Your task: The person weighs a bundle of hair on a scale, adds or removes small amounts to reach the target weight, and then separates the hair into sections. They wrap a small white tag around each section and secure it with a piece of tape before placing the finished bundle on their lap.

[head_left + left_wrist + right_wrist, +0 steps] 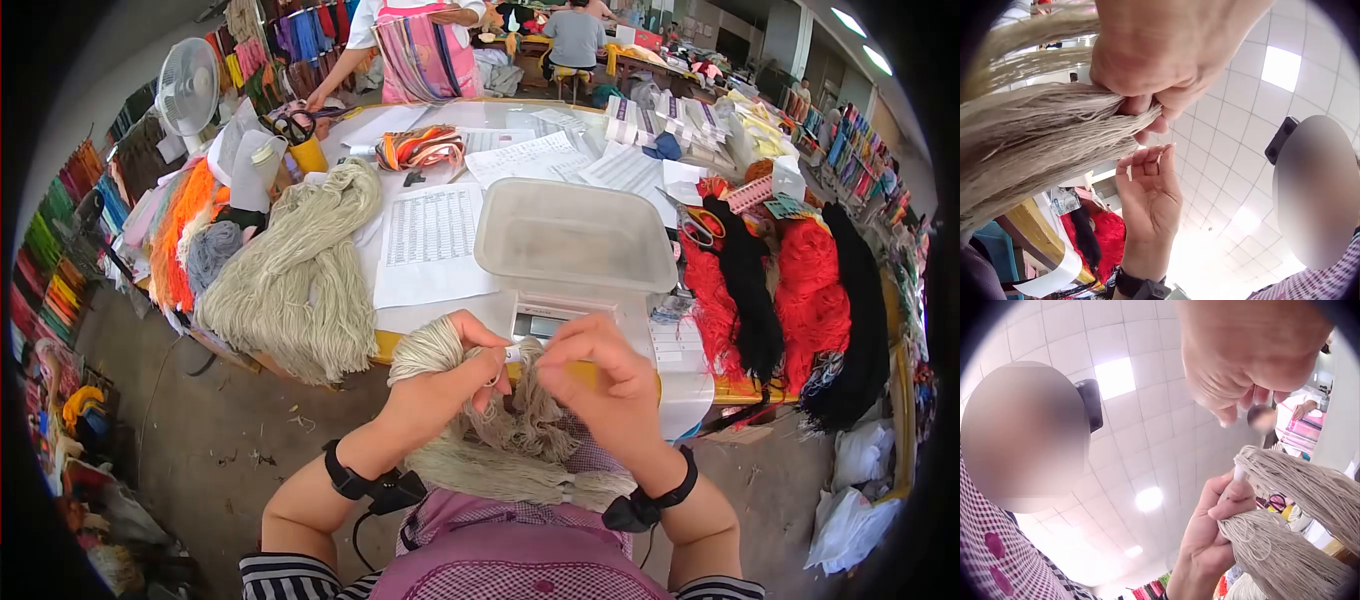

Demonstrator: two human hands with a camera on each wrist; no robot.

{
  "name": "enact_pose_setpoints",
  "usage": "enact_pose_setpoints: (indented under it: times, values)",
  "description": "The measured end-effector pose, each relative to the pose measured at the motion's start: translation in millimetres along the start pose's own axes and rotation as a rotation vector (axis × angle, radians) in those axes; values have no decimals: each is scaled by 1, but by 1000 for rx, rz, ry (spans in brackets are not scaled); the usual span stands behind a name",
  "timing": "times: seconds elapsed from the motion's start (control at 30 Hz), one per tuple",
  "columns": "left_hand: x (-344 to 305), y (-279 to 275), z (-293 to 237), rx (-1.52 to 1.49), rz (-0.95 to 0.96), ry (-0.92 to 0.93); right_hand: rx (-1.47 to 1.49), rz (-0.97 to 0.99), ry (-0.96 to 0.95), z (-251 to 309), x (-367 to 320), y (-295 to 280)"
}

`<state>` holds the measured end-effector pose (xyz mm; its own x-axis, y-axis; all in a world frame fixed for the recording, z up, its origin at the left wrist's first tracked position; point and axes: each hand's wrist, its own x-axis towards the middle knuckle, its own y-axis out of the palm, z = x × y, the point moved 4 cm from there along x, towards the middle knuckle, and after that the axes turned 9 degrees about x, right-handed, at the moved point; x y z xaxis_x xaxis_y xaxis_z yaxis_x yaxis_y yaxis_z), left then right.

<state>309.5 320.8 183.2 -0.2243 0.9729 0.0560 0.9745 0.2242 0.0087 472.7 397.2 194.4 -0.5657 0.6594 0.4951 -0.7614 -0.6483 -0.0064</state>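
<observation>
My left hand (455, 375) grips a looped skein of beige yarn (430, 350) in front of my body. A small white piece (1239, 473) shows at the head of another beige hank (1300, 487), right by the left fingers. Loose beige strands hang from that hand toward my lap, where more beige yarn (500, 468) lies. My right hand (605, 375) is raised just right of the yarn, its fingers loosely bent. In the left wrist view, nothing shows in the right palm (1152, 203), and its fingertips are close to the strands.
On the table ahead stand a translucent plastic tub (575, 235) and a printed sheet (430, 240). A large beige yarn bundle (300, 270) hangs over the edge at left. Red yarn (812, 310) and black yarn (862, 300) drape at right. Another person (425, 50) stands across the table.
</observation>
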Motion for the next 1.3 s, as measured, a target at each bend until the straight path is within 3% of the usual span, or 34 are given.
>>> enact_pose_setpoints:
  times: [0.37, 0.43, 0.6, 0.7, 0.77, 0.8, 0.87, 0.93, 1.1, 1.17, 1.3]
  values:
    - [-2, 8, 3, -33, 64, -14, 35, -10, -17, -16, 4, 14]
    - [-5, 9, -1, 3, 71, 10, 316, 2, 86, -18, 3, 16]
    - [-10, 15, 0, 12, 114, 107, 460, -39, 70, -23, -2, 13]
    - [-10, 13, 5, 73, 112, 219, 554, -57, 129, -23, -4, 13]
    - [-10, 8, 10, 357, 154, 313, 598, -53, 160, -24, -5, 13]
    - [-9, 7, 10, 356, 156, 311, 633, -58, 193, -27, -7, 14]
    - [-10, 9, -4, 679, 108, 678, 668, -62, 226, -29, -10, 14]
    - [-5, 8, 2, 738, 174, 698, 793, -93, 376, -31, -13, 17]
    - [-1, 10, 8, 921, 272, 726, 868, -130, 464, -28, -12, 21]
    - [-8, 17, -3, 929, 240, 994, 854, -130, 490, -36, -12, 18]
    - [-14, 22, 1, 926, 201, 1107, 744, -75, 604, -52, -11, 11]
